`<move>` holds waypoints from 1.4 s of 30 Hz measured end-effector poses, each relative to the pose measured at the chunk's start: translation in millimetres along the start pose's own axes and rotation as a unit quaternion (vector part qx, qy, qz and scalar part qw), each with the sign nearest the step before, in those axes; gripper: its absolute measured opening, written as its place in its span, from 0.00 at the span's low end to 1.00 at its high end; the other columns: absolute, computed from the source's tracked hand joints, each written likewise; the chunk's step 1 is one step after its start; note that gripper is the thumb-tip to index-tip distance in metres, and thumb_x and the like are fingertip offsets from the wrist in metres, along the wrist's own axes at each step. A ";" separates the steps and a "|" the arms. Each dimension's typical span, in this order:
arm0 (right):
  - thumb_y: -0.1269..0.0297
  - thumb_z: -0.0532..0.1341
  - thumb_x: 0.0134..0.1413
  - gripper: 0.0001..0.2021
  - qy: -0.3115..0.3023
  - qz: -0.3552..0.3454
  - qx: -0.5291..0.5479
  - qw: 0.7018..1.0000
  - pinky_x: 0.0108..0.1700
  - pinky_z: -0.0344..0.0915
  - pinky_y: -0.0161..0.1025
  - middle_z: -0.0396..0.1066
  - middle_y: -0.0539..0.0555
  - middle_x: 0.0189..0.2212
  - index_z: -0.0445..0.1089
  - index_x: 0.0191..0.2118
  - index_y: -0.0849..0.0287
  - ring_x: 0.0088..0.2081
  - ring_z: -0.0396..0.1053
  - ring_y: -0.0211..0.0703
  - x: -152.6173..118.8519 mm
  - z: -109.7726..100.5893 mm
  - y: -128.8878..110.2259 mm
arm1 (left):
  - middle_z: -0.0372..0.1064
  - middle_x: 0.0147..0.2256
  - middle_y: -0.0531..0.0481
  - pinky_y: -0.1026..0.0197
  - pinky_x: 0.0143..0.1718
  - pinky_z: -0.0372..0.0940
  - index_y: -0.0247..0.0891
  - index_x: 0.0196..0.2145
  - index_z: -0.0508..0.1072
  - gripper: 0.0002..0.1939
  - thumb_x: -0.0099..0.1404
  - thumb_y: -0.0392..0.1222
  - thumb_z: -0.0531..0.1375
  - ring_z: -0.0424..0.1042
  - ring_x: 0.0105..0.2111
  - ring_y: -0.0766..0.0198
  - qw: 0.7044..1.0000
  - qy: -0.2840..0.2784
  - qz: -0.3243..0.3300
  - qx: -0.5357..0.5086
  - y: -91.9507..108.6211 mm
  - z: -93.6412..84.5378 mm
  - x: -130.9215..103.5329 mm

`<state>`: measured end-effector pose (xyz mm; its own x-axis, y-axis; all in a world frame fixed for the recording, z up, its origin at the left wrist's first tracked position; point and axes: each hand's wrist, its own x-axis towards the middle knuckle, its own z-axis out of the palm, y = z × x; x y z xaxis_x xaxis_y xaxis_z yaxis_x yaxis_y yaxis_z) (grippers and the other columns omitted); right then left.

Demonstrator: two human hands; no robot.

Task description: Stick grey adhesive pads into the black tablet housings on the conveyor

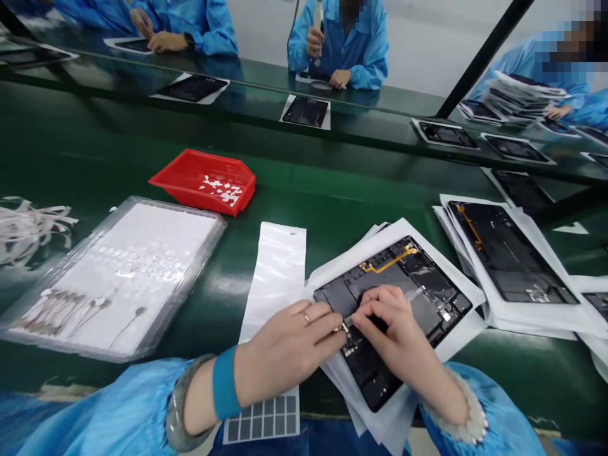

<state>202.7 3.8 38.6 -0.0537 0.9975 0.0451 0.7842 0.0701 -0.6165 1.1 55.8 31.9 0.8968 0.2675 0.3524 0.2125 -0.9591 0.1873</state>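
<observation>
An opened tablet housing point(430, 269), with black inner parts and an orange flex cable point(387, 261), lies tilted on a stack of white sheets point(327, 266). My left hand point(289, 339) reaches over its left edge, fingers stretched out and tips resting by the small circuit parts; the thumb is hidden. My right hand point(392, 323) is closed in a pinch at the same spot, on a small pale piece point(349, 321) whose kind I cannot make out. Under my left forearm runs a white strip point(275, 278), and a sheet of grey rectangular stickers point(263, 418) shows below my hand.
To the left, a clear tray point(190, 259) holds small wired round parts point(90, 307). Behind it is a red bin point(190, 171) with white scraps. Curled paper strips point(33, 228) lie far left. Another tablet housing point(513, 253) lies right. Co-workers sit beyond a raised shelf point(251, 104).
</observation>
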 end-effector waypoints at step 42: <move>0.61 0.55 0.60 0.09 0.090 -0.026 -0.072 0.993 0.47 0.61 0.48 0.69 0.57 0.37 0.72 0.37 0.56 0.43 0.64 0.49 0.5 -21.2 19.6 | 0.67 0.38 0.47 0.57 0.38 0.60 0.35 0.49 0.66 0.12 0.68 0.33 0.52 0.65 0.38 0.59 0.994 -0.079 0.044 0.066 -11.4 -0.8 6.5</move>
<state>231.1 5.6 43.3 0.0048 0.9753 0.2209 0.8640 0.1071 -0.4919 4.2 68.6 32.8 0.9618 0.1740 0.2112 0.1701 -0.9847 0.0369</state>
